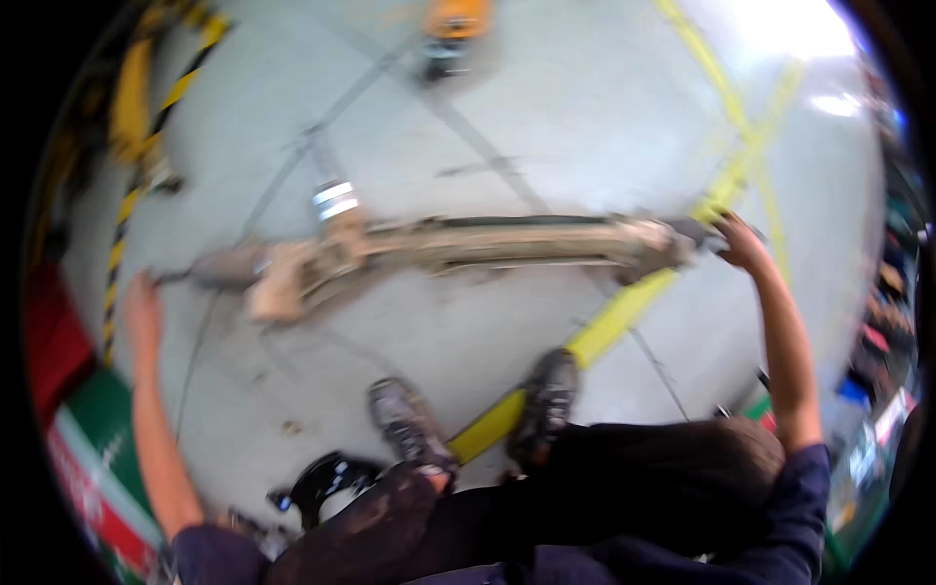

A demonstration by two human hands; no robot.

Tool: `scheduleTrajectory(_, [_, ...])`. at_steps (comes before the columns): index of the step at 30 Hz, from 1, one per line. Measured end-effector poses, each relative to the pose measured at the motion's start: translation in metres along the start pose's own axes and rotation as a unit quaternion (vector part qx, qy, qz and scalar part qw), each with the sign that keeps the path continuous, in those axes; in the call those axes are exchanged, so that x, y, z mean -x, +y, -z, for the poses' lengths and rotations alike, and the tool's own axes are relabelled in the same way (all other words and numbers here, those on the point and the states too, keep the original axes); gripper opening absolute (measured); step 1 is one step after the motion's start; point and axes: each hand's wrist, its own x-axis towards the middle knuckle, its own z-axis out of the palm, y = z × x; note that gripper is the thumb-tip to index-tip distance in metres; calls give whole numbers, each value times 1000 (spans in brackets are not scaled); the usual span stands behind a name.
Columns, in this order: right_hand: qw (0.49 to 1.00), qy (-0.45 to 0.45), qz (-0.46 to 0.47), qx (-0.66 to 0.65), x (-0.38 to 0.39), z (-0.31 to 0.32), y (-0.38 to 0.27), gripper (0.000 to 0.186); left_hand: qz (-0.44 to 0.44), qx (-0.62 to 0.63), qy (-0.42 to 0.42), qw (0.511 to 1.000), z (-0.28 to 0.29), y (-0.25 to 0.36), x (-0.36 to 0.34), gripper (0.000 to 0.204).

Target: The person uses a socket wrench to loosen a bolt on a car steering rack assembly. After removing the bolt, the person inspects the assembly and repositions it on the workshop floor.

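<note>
A long, dirty tan steering rack (507, 243) stretches crosswise in front of me, with a dark bellows-like boot (230, 266) at its left end and a short cylinder with a bright silver band (335, 199) standing off it. My left hand (142, 304) is closed round the thin rod at the left end. At the other end, my right hand (744, 244) grips the dark rod end, fingers wrapped over it. Motion smears the picture, so fine detail of both grips is lost.
Grey floor carries a yellow painted stripe (624, 314) under the rack's right part. Black-and-yellow edging (119, 229) and a yellow metal piece (130, 102) lie left. An orange wheeled thing (456, 24) is far ahead. A shiny black round object (336, 480) sits by my left shoe (408, 419).
</note>
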Motion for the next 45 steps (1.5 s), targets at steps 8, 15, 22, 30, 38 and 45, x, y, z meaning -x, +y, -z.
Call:
scheduleTrajectory(8, [990, -80, -35, -111, 38, -57, -21, 30, -187, 251, 122, 942, 129, 246, -12, 18])
scheduleTrajectory(15, [994, -63, 5, -86, 27, 0, -130, 12, -249, 324, 38, 912, 159, 292, -18, 34])
scheduleTrajectory(22, [961, -218, 75, -155, 20, 7, -276, 23, -421, 192, -160, 872, 91, 333, -35, 70])
scheduleTrajectory(30, [837, -461, 35, -293, 36, 16, -346, 44, -361, 292, -282, 840, 83, 283, -34, 23])
scheduleTrajectory(38, [843, -331, 116, -408, 81, 2, -352, 44, -281, 404, -177, 852, 78, 315, -27, 30])
scheduleTrajectory(45, [866, -350, 68, -350, 73, 17, -345, 39, -384, 242, -222, 863, 62, 319, -17, 40])
